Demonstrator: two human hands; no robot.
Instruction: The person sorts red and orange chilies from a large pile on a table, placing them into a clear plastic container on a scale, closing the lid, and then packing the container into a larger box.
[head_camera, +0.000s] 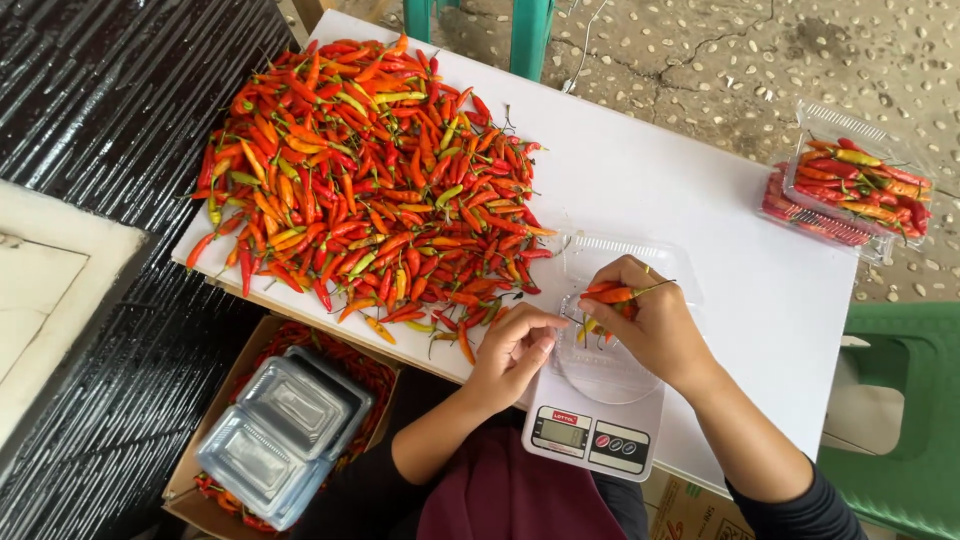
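Note:
A large heap of red, orange and green chili peppers covers the left part of a white table. My right hand holds a few chilies above a clear plastic container that sits on a white digital kitchen scale. My left hand hovers beside the scale at the table's near edge, fingers curled, close to the heap's lower fringe; what it holds, if anything, I cannot make out.
Two clear containers filled with chilies are stacked at the table's far right corner. A cardboard box below the table holds chilies and empty clear containers. A green plastic chair stands at right.

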